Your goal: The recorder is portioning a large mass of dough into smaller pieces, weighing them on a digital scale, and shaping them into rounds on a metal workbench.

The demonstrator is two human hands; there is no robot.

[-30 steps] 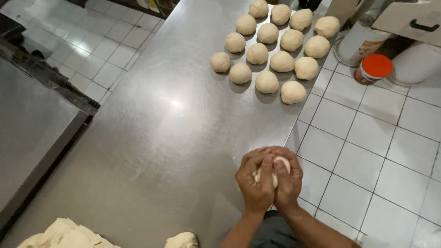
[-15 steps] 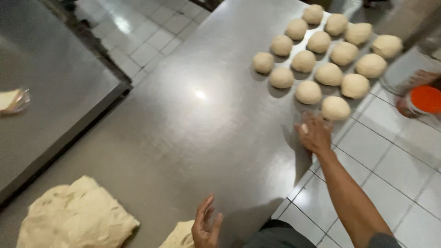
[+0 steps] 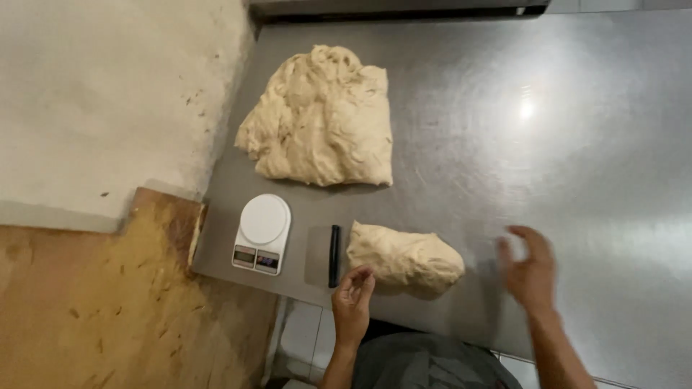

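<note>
Your left hand (image 3: 352,299) sits at the near edge of the steel counter (image 3: 577,166), fingers loosely curled and holding nothing, its fingertips just beside the near end of the smaller dough piece (image 3: 405,259) and close to the dough scraper (image 3: 326,256) with the black handle. Your right hand (image 3: 532,268) hovers open above the counter, fingers spread, well to the right of that piece and touching nothing; it is blurred, so the exact finger pose is hard to read.

The smaller dough piece lies on the counter between your two hands, near the front edge. The large dough mass (image 3: 321,119) rests farther back, apart from it. The white kitchen scale (image 3: 262,234) stands left of the scraper, close to the counter's left edge and front corner.

The risks, as I judge them: the small piece lies close to the front edge, so a pull toward you could drag it over. The scraper is right by your left fingertips, and a careless reach could knock it or catch a finger on its blade. The scale could be nudged off if you sweep leftward. Soft dough may also stick to the steel and tear when lifted.
</note>
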